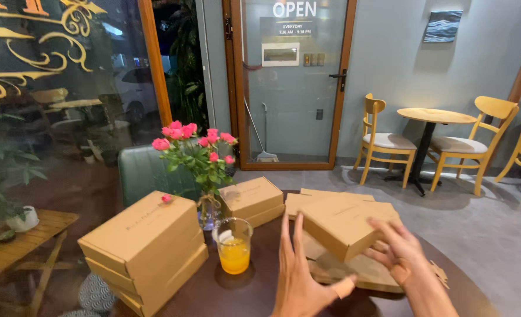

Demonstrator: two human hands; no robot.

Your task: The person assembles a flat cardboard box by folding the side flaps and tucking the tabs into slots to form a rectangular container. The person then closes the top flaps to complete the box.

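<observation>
My right hand grips the near corner of a tilted cardboard box above the dark round table; my left hand is spread open just beside it, possibly not touching. A glass of orange juice stands nearby.

Tan cardboard boxes; pink roses; orange juice.

Pink roses in a vase beside a glass of orange juice; stacked cardboard boxes left; yellow chairs around a small round table.
</observation>
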